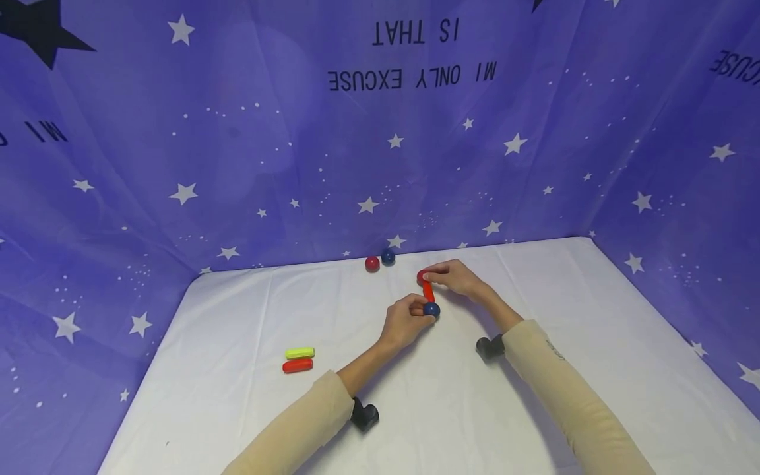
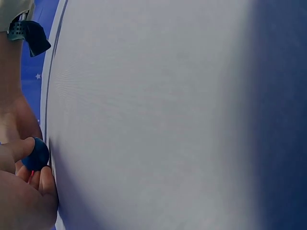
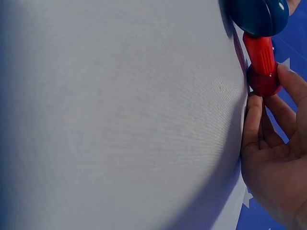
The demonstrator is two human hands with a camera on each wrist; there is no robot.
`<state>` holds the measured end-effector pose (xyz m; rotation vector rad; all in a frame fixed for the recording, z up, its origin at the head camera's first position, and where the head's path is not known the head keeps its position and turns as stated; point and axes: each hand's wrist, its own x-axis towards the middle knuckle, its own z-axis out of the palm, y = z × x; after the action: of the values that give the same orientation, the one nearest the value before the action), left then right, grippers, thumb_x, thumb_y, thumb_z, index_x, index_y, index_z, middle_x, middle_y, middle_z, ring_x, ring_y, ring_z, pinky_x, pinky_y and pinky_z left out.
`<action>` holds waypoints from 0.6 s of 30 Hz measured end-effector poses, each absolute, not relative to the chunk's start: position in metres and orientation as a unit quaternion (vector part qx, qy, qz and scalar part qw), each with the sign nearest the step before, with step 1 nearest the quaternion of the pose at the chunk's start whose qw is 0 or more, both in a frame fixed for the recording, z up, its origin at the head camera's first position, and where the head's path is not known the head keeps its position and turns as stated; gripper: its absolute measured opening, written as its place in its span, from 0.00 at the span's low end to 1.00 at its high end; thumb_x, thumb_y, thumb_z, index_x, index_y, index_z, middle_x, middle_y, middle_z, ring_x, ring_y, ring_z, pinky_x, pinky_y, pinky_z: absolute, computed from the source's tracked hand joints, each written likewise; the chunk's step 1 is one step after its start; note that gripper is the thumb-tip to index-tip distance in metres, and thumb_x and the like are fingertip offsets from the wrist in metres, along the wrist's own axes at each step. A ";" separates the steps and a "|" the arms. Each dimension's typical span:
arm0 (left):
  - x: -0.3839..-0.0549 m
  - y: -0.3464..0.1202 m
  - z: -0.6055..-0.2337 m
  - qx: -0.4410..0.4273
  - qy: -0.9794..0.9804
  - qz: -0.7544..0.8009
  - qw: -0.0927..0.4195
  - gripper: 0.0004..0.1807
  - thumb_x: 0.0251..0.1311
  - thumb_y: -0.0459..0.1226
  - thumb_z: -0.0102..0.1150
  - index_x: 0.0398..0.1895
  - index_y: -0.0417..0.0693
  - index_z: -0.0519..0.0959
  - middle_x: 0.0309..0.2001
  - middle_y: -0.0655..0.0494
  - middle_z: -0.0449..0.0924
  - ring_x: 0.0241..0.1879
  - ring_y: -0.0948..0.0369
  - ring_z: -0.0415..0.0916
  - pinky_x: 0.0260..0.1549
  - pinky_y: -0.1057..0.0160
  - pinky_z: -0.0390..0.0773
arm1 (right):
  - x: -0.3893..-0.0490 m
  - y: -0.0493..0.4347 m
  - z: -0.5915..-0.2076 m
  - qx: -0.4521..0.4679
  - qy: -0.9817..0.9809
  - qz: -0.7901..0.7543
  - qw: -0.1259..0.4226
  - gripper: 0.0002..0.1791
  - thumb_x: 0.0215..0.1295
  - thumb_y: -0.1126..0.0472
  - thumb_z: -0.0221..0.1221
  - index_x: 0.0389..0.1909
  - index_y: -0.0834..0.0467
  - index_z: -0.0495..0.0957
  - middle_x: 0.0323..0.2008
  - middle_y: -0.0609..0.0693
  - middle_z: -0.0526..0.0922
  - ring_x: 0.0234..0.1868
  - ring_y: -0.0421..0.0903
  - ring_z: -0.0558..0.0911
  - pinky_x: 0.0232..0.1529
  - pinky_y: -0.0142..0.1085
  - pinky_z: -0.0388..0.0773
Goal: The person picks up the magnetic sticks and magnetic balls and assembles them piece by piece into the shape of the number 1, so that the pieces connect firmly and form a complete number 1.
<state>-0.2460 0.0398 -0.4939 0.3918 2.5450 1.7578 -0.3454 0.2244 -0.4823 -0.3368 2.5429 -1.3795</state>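
Where starry curtains [image 1: 332, 158] edge white cloth [image 1: 439, 402], both hands [image 1: 405, 323] [image 1: 456, 277] grip a ball-ended rod [image 1: 429, 291].

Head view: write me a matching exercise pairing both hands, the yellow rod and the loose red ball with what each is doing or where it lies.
1. Left hand
2. Yellow rod
3. Right hand
4. Loose red ball

A. Lies beside the loose red rod
B. Grips the held red ball
C. Sits beside the loose blue ball
D. Grips the held blue ball

Pairs: 1-D, 2-A, 3-B, 4-C
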 end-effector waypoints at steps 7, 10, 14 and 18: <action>-0.247 0.040 -0.494 0.126 0.817 0.563 0.012 0.15 0.53 0.28 0.72 0.44 0.38 0.81 0.39 0.50 0.83 0.38 0.59 0.82 0.41 0.68 0.81 | -0.345 0.225 -0.484 -0.128 0.868 -0.467 0.110 0.22 0.67 0.51 0.65 0.54 0.62 0.84 0.51 0.55 0.85 0.60 0.55 0.75 0.64 0.51 0.67; -0.247 0.041 -0.495 0.128 0.816 0.563 0.012 0.15 0.53 0.28 0.72 0.44 0.38 0.81 0.39 0.50 0.83 0.38 0.60 0.82 0.41 0.68 0.81 | -0.344 0.226 -0.484 -0.131 0.867 -0.466 0.114 0.22 0.68 0.50 0.64 0.54 0.61 0.83 0.51 0.55 0.85 0.62 0.55 0.74 0.65 0.52 0.66; -0.248 0.042 -0.497 0.128 0.818 0.561 0.012 0.15 0.53 0.29 0.72 0.44 0.39 0.81 0.38 0.51 0.84 0.37 0.61 0.82 0.40 0.69 0.80 | -0.340 0.227 -0.483 -0.121 0.869 -0.466 0.115 0.28 0.68 0.47 0.63 0.61 0.62 0.79 0.56 0.58 0.81 0.64 0.57 0.72 0.66 0.53 0.66; -0.248 0.042 -0.497 0.125 0.821 0.558 0.009 0.16 0.52 0.29 0.73 0.45 0.40 0.82 0.38 0.51 0.84 0.36 0.62 0.82 0.40 0.68 0.80 | -0.334 0.228 -0.482 -0.116 0.869 -0.469 0.106 0.35 0.69 0.46 0.62 0.68 0.64 0.70 0.60 0.63 0.77 0.65 0.59 0.71 0.64 0.53 0.69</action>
<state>-0.2481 0.0422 -0.4975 0.3904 2.5637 1.7422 -0.3336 0.2275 -0.4823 -0.3411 2.5607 -1.3809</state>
